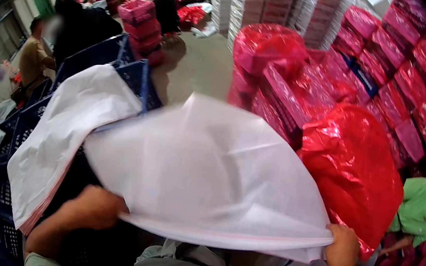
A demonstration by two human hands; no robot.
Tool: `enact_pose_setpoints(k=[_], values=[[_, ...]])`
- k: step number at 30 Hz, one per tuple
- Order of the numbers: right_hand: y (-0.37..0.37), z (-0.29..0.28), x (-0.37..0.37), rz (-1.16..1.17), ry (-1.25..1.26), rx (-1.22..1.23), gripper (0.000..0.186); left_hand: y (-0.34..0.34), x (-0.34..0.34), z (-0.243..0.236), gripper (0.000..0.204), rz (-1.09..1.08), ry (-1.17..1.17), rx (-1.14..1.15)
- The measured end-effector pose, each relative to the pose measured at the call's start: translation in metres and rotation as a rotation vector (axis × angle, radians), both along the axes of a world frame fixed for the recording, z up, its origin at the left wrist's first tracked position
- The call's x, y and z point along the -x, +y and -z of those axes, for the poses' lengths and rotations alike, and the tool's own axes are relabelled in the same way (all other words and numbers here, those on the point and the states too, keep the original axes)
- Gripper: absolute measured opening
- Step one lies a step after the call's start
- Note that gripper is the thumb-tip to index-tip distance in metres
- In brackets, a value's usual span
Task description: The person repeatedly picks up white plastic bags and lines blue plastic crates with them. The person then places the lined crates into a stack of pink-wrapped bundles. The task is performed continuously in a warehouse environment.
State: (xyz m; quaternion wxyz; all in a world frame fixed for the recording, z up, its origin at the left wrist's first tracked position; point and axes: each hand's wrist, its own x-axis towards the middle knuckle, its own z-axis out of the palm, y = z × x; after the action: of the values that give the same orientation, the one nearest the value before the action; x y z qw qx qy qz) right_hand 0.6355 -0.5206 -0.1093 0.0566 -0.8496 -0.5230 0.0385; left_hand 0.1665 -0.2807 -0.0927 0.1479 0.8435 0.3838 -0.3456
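A large white woven sack (207, 166) billows out in front of me, its near edge pulled taut between both hands. My left hand (98, 207) is closed on the left end of that edge. My right hand (342, 249) grips the right end, fingers folded over the hem. A thin pinkish line runs along the edge. Left of the sack, a stack of folded white sacks (70, 126) drapes over dark blue plastic crates (17, 156). Close behind my right hand stands a shiny red plastic bag (353, 168), bulging.
Crates wrapped in pink film (288, 89) stand ahead right, with taller stacks (403, 74) beyond. A person in green (419, 210) is at the right. Other people (41, 50) are at the left and back. Grey floor (190, 67) shows between the stacks.
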Motion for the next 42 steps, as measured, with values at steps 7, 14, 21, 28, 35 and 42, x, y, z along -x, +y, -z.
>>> enact_pose_setpoints(k=[7, 14, 21, 28, 35, 42], values=[[-0.037, 0.128, -0.058, 0.195, 0.106, -0.103, 0.036, 0.037, -0.002, 0.213, 0.032, 0.008, -0.135, 0.288], [0.005, 0.308, -0.074, -0.097, 0.702, 0.004, 0.027, 0.092, -0.147, 0.339, 0.026, -0.555, -0.546, 0.924], [0.142, 0.413, -0.049, -0.098, 0.609, 0.878, 0.039, 0.132, -0.235, 0.499, 0.045, 0.264, -0.216, 0.952], [0.221, 0.508, -0.035, 0.504, 0.513, 0.219, 0.036, 0.142, -0.310, 0.557, 0.031, -0.581, -0.725, -0.105], [0.211, 0.594, 0.009, 0.323, 0.583, 0.479, 0.031, 0.101, -0.282, 0.644, 0.029, -0.044, -0.426, 0.016], [0.153, 0.480, -0.073, 0.711, 0.710, -0.496, 0.027, 0.182, -0.243, 0.518, 0.022, -0.847, -0.921, 0.260]])
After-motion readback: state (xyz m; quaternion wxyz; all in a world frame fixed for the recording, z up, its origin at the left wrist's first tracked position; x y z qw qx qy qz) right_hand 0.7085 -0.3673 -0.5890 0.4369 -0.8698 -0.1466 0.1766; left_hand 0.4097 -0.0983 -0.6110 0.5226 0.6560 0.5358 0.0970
